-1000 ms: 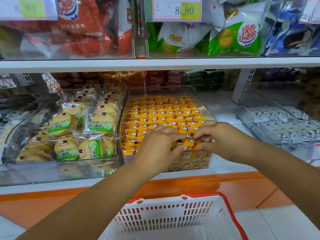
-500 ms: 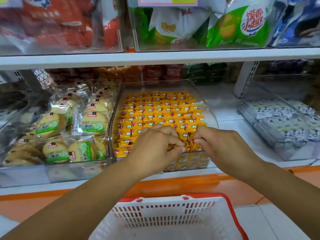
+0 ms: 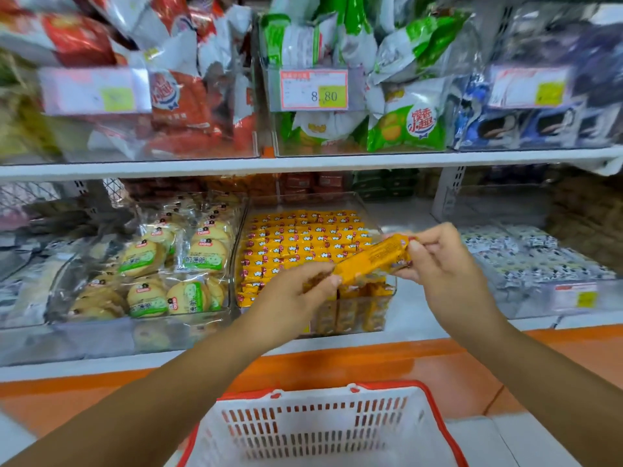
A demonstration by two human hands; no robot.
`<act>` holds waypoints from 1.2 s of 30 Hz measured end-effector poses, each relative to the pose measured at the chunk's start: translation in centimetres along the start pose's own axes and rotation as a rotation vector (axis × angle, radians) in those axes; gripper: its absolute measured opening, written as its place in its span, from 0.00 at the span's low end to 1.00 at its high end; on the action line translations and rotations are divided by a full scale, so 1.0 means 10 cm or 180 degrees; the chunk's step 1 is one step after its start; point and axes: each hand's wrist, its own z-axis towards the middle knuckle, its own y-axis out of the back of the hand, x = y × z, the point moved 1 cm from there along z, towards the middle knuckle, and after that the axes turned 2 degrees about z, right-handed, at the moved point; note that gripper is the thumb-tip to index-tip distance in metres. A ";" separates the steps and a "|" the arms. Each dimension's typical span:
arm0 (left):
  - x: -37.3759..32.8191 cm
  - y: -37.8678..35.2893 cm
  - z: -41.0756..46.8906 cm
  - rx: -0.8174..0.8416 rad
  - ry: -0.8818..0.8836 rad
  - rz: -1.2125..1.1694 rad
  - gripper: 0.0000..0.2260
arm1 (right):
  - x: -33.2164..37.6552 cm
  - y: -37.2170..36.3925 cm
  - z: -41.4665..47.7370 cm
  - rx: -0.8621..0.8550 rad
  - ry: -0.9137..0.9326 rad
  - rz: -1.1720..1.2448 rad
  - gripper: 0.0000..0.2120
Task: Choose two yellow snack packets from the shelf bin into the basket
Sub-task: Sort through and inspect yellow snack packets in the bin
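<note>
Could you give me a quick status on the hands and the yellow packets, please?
Left hand and right hand each pinch an end of a yellow packet, held above the bin. Basket below, open path.

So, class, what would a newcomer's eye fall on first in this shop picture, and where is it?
First, the long yellow snack packet at centre, pinched at its ends by the left hand and right hand. Behind it, the clear plastic bin packed with rows of matching yellow packets; below, the white plastic basket with a red rim.
</note>
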 end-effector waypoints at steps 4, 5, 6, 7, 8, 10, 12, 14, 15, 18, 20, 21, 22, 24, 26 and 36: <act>-0.08 0.07 -0.21 0.0104 0.0765 -0.1809 0.07 | 0.03 -0.10 -0.10 0.0241 -0.0403 0.0740 0.06; -0.07 0.09 -0.24 0.0026 0.0850 -0.2021 0.08 | 0.03 -0.13 -0.10 0.0358 -0.0541 0.0851 0.05; -0.04 0.11 -0.26 -0.0061 0.0885 -0.2132 0.09 | 0.02 -0.16 -0.11 0.0473 -0.0716 0.0962 0.05; 0.00 0.13 -0.28 -0.0160 0.0879 -0.2180 0.09 | 0.00 -0.18 -0.11 0.0559 -0.0913 0.1079 0.04; 0.04 0.15 -0.29 -0.0256 0.0844 -0.2203 0.10 | -0.02 -0.20 -0.11 0.0627 -0.1088 0.1181 0.03; 0.11 0.17 -0.32 -0.0394 0.0809 -0.2270 0.10 | -0.07 -0.23 -0.11 0.0738 -0.1281 0.1289 0.04; 0.17 0.17 -0.36 -0.0481 0.0788 -0.2291 0.11 | -0.13 -0.28 -0.12 0.0844 -0.1279 0.1252 0.15; 0.23 0.16 -0.36 -0.0481 0.0748 -0.2271 0.11 | -0.19 -0.32 -0.10 0.0927 -0.1275 0.1161 0.21; 0.26 0.16 -0.35 -0.0465 0.0747 -0.2258 0.11 | -0.22 -0.33 -0.08 0.0962 -0.1307 0.1175 0.21; 0.34 0.19 -0.34 -0.0409 0.0733 -0.2175 0.12 | -0.29 -0.34 -0.04 0.1059 -0.1441 0.1368 0.17; 0.39 0.22 -0.34 -0.0456 0.0738 -0.2141 0.15 | -0.34 -0.34 -0.01 0.1144 -0.1506 0.1479 0.16; 0.42 0.22 -0.33 -0.0465 0.0740 -0.2168 0.15 | -0.36 -0.33 0.00 0.1190 -0.1524 0.1522 0.16; 0.45 0.23 -0.33 -0.0451 0.0732 -0.2215 0.14 | -0.37 -0.33 0.01 0.1225 -0.1539 0.1555 0.16; 0.49 0.23 -0.32 -0.0417 0.0736 -0.2320 0.13 | -0.39 -0.33 0.02 0.1256 -0.1560 0.1618 0.15; 0.51 0.23 -0.32 -0.0426 0.0757 -0.2377 0.12 | -0.40 -0.33 0.03 0.1260 -0.1566 0.1669 0.15; 0.54 0.29 -0.28 -0.0401 0.0717 -0.2478 0.17 | -0.43 -0.35 0.04 0.1276 -0.1674 0.1711 0.23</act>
